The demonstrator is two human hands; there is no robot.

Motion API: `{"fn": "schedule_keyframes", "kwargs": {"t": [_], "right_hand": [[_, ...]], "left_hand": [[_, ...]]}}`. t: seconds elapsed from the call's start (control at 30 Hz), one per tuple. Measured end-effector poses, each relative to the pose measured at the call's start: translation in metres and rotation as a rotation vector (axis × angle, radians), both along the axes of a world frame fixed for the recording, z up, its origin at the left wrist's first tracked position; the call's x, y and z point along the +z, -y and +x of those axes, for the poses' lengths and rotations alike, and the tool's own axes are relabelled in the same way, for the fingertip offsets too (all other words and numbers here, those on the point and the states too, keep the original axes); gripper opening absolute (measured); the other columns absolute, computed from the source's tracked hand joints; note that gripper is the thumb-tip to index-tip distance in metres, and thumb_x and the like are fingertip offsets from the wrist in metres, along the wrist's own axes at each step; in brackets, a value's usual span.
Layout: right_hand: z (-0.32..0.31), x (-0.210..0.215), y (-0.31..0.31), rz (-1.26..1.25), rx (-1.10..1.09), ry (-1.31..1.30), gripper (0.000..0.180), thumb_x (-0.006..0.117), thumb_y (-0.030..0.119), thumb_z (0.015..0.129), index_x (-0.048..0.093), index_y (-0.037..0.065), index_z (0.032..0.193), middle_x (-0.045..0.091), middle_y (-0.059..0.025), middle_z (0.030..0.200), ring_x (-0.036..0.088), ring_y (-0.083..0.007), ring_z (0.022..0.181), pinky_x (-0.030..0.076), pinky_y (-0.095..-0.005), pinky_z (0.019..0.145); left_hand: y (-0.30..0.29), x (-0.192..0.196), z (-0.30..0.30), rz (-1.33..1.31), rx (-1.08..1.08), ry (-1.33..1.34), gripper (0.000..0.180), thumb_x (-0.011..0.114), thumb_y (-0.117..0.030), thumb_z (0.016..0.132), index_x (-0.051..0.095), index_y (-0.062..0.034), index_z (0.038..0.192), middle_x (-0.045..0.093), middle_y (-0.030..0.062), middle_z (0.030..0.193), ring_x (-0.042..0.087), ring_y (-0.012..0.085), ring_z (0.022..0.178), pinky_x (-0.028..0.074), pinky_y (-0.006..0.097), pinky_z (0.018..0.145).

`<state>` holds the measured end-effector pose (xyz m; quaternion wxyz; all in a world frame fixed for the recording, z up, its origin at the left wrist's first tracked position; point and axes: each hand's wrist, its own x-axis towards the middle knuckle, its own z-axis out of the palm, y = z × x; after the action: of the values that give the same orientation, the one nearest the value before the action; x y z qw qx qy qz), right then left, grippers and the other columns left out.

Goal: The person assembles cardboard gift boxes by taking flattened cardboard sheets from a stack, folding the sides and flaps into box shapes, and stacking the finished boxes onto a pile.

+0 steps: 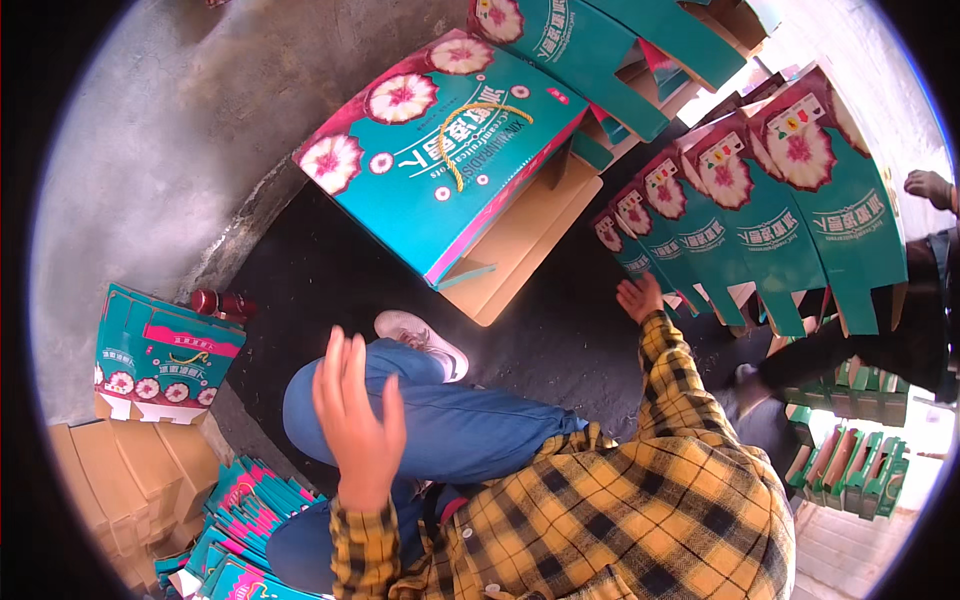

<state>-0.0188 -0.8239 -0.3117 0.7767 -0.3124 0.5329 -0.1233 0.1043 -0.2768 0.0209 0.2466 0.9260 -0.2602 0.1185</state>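
Observation:
My left hand (360, 415) is raised over my bent knee, fingers stretched out and holding nothing. My right hand (640, 298) reaches out to the right with its fingers apart, beside the near end of a row of teal gift boxes (770, 225). Whether its fingertips touch the nearest box, I cannot tell. In front of me lies a large teal carton (400, 170) with fruit pictures and a yellow rope handle (455, 150). Its brown end flap (520, 265) hangs open toward me, and neither hand is on it.
More teal cartons (570, 55) stand beyond the large one. At left are folded teal cartons (160, 350), a dark red bottle (222, 304), brown cardboard (130, 475) and a pile of flat teal sheets (240, 520). Another person's hand (930, 188) and green stacks (850, 470) are at right.

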Motion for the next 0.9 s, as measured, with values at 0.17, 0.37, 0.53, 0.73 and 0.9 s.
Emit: {"fn": "schedule_keyframes", "kwargs": {"t": [0.17, 0.37, 0.53, 0.73, 0.9], "right_hand": [[-0.006, -0.011, 0.035, 0.027, -0.231, 0.122, 0.105, 0.066, 0.058, 0.092, 0.009, 0.005, 0.162, 0.04, -0.0212, 0.155, 0.052, -0.0366, 0.133, 0.044, -0.0514, 0.109], [0.004, -0.019, 0.02, 0.123, -0.306, 0.502, 0.137, 0.08, 0.067, 0.076, -0.006, 0.005, 0.161, 0.023, -0.0216, 0.162, 0.037, -0.038, 0.145, 0.037, -0.0523, 0.118], [0.007, -0.027, 0.036, 0.1, -0.431, 0.563, 0.131, 0.083, 0.066, 0.071, 0.013, -0.006, 0.155, 0.035, -0.0213, 0.155, 0.044, -0.0391, 0.14, 0.041, -0.0498, 0.115], [0.011, -0.029, 0.051, 0.027, -0.372, 0.475, 0.132, 0.082, 0.068, 0.071, 0.009, 0.003, 0.159, 0.029, -0.0249, 0.158, 0.048, -0.0388, 0.136, 0.042, -0.0481, 0.115], [0.003, -0.036, 0.099, 0.024, -0.371, 0.429, 0.128, 0.083, 0.068, 0.07, 0.015, 0.006, 0.159, 0.037, -0.0235, 0.154, 0.05, -0.0381, 0.135, 0.043, -0.0475, 0.114]], "left_hand": [[-0.019, -0.003, -0.04, 0.297, 0.106, 0.029, 0.041, 0.065, -0.013, 0.089, 0.062, 0.0, 0.128, 0.056, 0.0174, 0.143, 0.049, 0.0378, 0.136, 0.021, 0.059, 0.119], [-0.004, -0.006, -0.035, 0.399, 0.159, 0.06, 0.035, 0.064, -0.02, 0.087, 0.069, -0.003, 0.117, 0.064, 0.0118, 0.134, 0.051, 0.0336, 0.135, 0.017, 0.062, 0.119], [0.006, -0.015, -0.027, 0.417, 0.126, 0.084, 0.032, 0.062, -0.018, 0.088, 0.069, -0.0035, 0.115, 0.066, 0.0106, 0.131, 0.054, 0.0329, 0.131, 0.017, 0.061, 0.119], [0.015, -0.016, -0.023, 0.453, 0.112, 0.108, 0.03, 0.059, -0.018, 0.09, 0.069, -0.0037, 0.114, 0.069, 0.0107, 0.126, 0.057, 0.0329, 0.128, 0.018, 0.061, 0.119], [0.021, -0.02, -0.019, 0.468, 0.105, 0.118, 0.029, 0.059, -0.018, 0.091, 0.069, -0.0035, 0.114, 0.069, 0.011, 0.125, 0.058, 0.0337, 0.127, 0.018, 0.061, 0.119]]}}
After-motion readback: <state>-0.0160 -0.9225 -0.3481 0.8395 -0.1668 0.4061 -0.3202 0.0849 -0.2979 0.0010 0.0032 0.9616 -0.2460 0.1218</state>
